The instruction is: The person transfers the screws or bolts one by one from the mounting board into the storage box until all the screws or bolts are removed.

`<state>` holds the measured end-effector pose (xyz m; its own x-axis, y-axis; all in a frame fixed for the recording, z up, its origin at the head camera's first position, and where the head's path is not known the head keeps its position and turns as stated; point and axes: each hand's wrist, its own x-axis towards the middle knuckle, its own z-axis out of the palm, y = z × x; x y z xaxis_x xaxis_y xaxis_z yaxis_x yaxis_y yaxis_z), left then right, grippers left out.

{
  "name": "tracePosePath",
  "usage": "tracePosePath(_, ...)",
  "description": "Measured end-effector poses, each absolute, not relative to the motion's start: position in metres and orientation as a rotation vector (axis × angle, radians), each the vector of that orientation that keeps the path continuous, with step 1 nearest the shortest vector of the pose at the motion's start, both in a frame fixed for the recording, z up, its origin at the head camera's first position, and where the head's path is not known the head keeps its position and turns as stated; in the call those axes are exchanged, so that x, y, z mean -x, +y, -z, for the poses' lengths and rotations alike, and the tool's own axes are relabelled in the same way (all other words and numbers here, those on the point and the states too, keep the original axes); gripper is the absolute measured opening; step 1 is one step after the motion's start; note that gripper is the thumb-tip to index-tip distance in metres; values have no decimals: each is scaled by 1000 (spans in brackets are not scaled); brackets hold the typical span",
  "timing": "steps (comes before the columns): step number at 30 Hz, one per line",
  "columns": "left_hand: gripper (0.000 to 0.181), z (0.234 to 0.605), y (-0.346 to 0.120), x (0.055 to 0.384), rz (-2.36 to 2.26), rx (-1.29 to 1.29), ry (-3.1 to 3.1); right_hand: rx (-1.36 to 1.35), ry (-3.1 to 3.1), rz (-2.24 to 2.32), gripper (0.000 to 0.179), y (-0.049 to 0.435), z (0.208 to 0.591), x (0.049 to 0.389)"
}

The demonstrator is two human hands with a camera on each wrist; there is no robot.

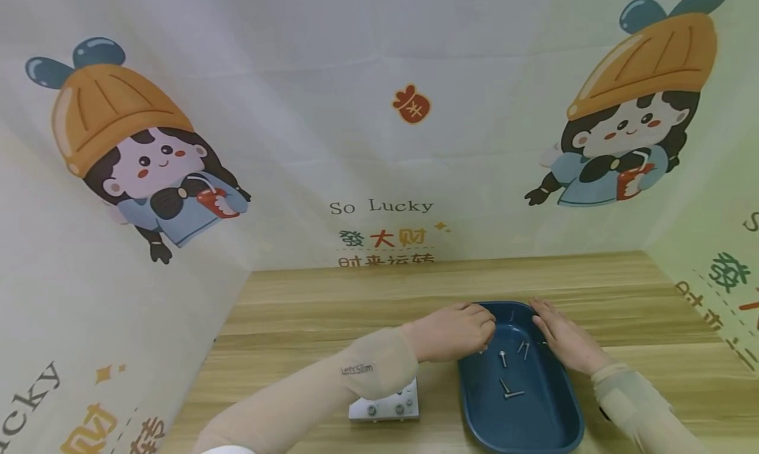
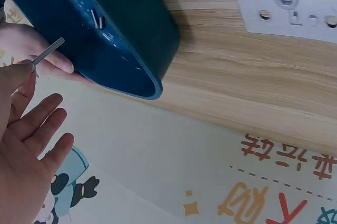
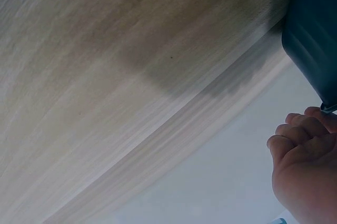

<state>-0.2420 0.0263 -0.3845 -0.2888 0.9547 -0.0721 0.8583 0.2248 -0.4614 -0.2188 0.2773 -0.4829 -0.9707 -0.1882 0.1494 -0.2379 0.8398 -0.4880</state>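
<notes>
My left hand hovers over the left rim of a blue tray. In the left wrist view, its thumb and forefinger pinch a thin metal screw, while the other fingers stay spread. Several silver screws lie loose on the tray's floor. My right hand rests along the far right rim of the tray, its fingers fairly straight. From the right wrist, those fingertips show right at the tray's edge.
Left of the tray, a light metal plate with holes and round fittings sits partly hidden under my left forearm. The wooden table ends at a printed cloth backdrop, with more cloth on both sides.
</notes>
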Motion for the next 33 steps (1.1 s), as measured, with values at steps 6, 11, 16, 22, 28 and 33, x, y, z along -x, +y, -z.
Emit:
tracePosePath(6,31,390,38,243,-668,1755,-2235,-335,-2919,-790,47,278,482,220)
tracePosePath(11,34,395,45,241,-740,1812,-2252,-344,-2914,-798,47,277,483,221)
tracePosePath(16,36,400,49,241,-766,1817,-2256,-346,-2905,-822,46,276,483,219)
tracePosePath(22,39,403,48,241,-768,1812,-2248,-345,-2908,-820,47,276,483,219)
tracePosePath(28,37,407,43,242,-688,1803,-2281,-341,-2918,-820,48,276,483,220)
tracePosePath(33,33,409,37,245,-589,1793,-2340,-334,-2918,-818,48,276,483,219)
